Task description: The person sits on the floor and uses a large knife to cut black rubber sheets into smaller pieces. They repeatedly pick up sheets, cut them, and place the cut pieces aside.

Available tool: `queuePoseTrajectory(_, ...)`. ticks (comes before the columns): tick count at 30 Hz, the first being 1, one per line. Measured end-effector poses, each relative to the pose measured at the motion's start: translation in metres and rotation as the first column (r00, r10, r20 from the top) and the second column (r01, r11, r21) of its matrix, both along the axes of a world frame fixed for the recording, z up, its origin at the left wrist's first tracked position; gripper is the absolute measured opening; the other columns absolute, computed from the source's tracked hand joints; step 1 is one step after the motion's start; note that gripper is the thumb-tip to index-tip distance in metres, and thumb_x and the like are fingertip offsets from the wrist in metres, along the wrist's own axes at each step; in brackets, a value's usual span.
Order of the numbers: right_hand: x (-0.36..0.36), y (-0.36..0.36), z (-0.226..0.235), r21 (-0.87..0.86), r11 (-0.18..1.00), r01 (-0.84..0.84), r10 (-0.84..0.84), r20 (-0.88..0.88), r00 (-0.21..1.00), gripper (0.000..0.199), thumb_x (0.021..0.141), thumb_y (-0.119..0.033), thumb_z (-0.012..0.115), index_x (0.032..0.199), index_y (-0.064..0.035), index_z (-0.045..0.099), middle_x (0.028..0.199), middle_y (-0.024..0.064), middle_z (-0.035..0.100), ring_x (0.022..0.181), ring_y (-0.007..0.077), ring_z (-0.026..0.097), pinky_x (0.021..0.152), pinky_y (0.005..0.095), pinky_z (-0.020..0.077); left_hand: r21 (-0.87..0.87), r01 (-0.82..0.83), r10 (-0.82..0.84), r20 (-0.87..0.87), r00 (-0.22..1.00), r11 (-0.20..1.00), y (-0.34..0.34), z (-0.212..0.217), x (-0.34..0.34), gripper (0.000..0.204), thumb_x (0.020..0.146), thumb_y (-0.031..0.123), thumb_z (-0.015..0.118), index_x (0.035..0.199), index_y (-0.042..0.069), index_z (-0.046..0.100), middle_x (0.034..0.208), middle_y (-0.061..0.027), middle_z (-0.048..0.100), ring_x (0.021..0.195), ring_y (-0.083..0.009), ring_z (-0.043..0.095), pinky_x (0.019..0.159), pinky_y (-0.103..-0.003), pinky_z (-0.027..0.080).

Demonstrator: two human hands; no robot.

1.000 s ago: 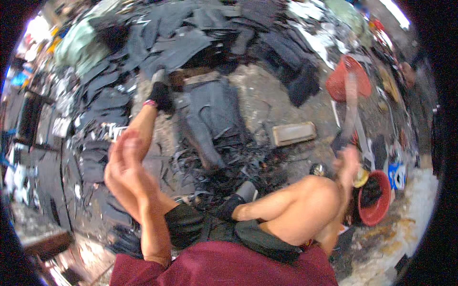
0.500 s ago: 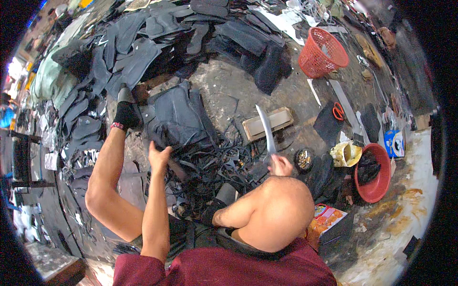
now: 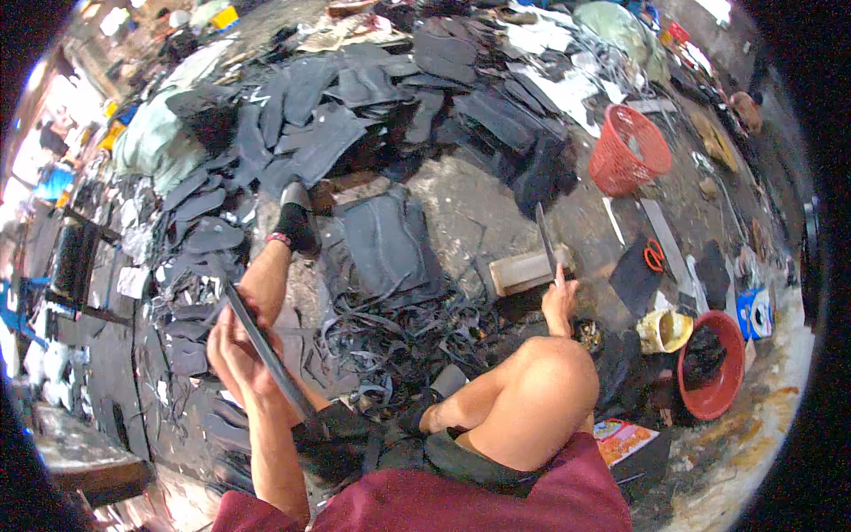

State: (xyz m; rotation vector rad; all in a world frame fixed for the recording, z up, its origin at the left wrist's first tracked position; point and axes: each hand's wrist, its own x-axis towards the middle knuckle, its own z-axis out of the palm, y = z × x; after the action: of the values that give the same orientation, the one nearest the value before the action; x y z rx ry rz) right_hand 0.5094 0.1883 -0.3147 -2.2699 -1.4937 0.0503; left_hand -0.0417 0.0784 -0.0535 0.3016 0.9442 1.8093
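Note:
My left hand [image 3: 238, 359] is closed on a dark sheet piece [image 3: 270, 356], held nearly edge-on beside my left shin. My right hand [image 3: 558, 303] grips a long knife [image 3: 544, 238], its blade pointing away from me. The blade crosses a pale rectangular block [image 3: 519, 275] that looks like a whetstone; whether the two touch, I cannot tell. Between my legs lies a stack of dark sheets [image 3: 386, 244] with foot-shaped outlines. Nearer to me is a tangle of dark offcut strips [image 3: 399, 328].
Dark sole-shaped pieces [image 3: 310, 89] are heaped along the far side. On the right are a red mesh basket [image 3: 625, 155], orange-handled scissors [image 3: 654, 255], a cream container [image 3: 660, 332], a red basin [image 3: 734, 377] and a blue box [image 3: 755, 312]. A wooden bench edge [image 3: 97, 474] sits at lower left.
My left hand, earlier open near the stack, has come back to the left and now holds a dark sheet piece. The knife has turned edge-on at the block. The view has shifted.

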Motion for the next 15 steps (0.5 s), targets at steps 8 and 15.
queuePoseTrajectory(8, -0.05, -0.082, 0.062, -0.108, 0.994, -0.028, 0.011, -0.16, 0.987, 0.06, 0.094, -0.013, 0.056, 0.151, -0.0213, 0.038, 0.101, 0.0119, 0.052, 0.085, 0.0257, 0.052, 0.071, 0.0351, 0.0443, -0.17, -0.206, 0.157, -0.262, 0.952, 0.964, -0.028, 0.014, 0.033, 0.071, 0.083, 0.033, 0.069, 0.145, 0.014, 0.041, 0.125, -0.0056, 0.058, 0.111, -0.0246, 0.055, 0.099, -0.037, 0.043)
queuePoseTrajectory(15, -0.039, -0.162, 0.231, 0.227, 0.971, 0.073, 0.053, -0.501, 0.864, 0.052, 0.1, -0.018, 0.052, 0.151, -0.0154, 0.039, 0.097, 0.0012, 0.056, 0.069, 0.0084, 0.048, 0.057, 0.0198, 0.041, 0.462, -0.114, -0.417, 0.864, 0.283, 0.88, -0.026, -0.009, 0.011, 0.034, 0.104, 0.035, 0.046, 0.122, 0.009, 0.059, 0.081, -0.0024, 0.06, 0.065, -0.0138, 0.059, 0.058, -0.03, 0.046)
